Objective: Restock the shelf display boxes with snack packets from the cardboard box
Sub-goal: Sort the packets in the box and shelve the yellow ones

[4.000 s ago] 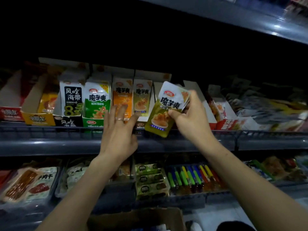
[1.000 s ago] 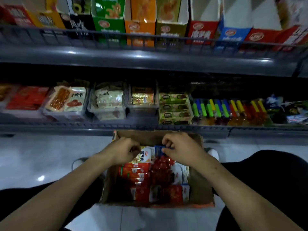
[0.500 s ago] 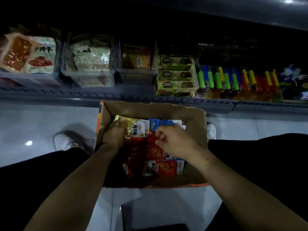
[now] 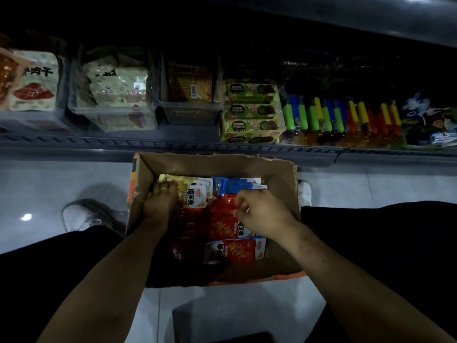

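Both hands down in the cardboard box [image 4: 215,167], picking packets; loose stacks likely to slip.

Left hand [image 4: 160,203] curls round the yellow packets [image 4: 190,191] at the box's far left corner; right hand [image 4: 262,214] pinches the top edge of a red packet [image 4: 222,221] mid-box, blue packets [image 4: 235,183] just beyond it. Risks, as I judge: slick packets fan out of a partial hold, colours get mixed in one grab, or dim light hides which flavour is lifted. The shelf [image 4: 173,147] stands just behind the box.
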### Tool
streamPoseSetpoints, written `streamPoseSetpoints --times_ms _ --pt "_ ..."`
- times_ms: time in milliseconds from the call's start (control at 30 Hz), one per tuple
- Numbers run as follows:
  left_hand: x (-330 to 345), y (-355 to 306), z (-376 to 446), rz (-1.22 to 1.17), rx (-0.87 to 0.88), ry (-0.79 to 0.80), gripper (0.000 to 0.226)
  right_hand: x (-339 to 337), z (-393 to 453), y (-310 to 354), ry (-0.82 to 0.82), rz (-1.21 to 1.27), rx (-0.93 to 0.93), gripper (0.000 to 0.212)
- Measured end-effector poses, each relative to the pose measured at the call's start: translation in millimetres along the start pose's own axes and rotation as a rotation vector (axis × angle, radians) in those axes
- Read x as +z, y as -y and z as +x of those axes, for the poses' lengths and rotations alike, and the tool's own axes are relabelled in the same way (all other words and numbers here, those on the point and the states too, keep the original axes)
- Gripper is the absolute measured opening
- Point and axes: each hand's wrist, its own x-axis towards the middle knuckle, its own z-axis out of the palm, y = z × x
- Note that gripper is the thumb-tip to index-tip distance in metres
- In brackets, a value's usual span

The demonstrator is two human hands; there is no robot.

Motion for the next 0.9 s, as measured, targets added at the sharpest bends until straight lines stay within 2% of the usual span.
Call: streamPoseSetpoints --times_ms 100,167,233,300,400,467,533,667,733,800,900 --pt "-6.9 -3.5 -5.7 0.025 -0.037 -0.022 0.042 1.9 1.5 -5.4 0.011 -0.034 0.017 0.017" --pt "-17.8 -8.7 -8.4 -0.016 -0.088 0.017 0.027 3.4 5.4 -7.9 0.015 -0.057 0.051 0.019" --pt "-27.9 -12.4 -9.4 -0.17 -0.164 0.084 0.023 5.8 8.2 -8.6 0.025 -0.059 0.096 0.025" --pt "-33.3 -9.1 -9.5 -0.367 -0.153 0.147 0.022 10.6 10.7 -10.4 0.025 -0.048 0.119 0.03" --pt "-36.9 -1.6 -17.0 -0.83 -0.133 0.256 0.028 19.8 15.9 -15.4 0.012 -0.003 0.155 0.036" --pt "-46.1 -2.3 -26.6 -1.109 -0.218 0.373 0.028 24.9 19.9 -21.1 0.035 0.134 0.238 0.059" --pt "-54.6 -6.6 -34.4 -1.2 -0.216 0.509 0.027 30.0 20.3 -24.8 0.092 0.356 0.331 0.075" --pt "-57.6 -12.1 -38.3 -1.209 -0.142 0.639 0.021 38.6 18.0 -28.0 0.18 0.749 0.401 0.038" --pt "-52.6 -13.5 -34.9 -1.13 -0.119 0.647 0.019 40.5 18.0 -27.3 0.171 0.732 0.413 0.032" --pt "-46.0 -16.0 -27.6 -1.036 -0.096 0.505 0.014 40.1 19.1 -29.5 0.082 0.616 0.412 0.026" --pt "-41.0 -19.5 -9.2 -0.601 -0.049 0.2 0.023 34.7 15.4 -36.0 -0.067 0.537 0.414 0.014"
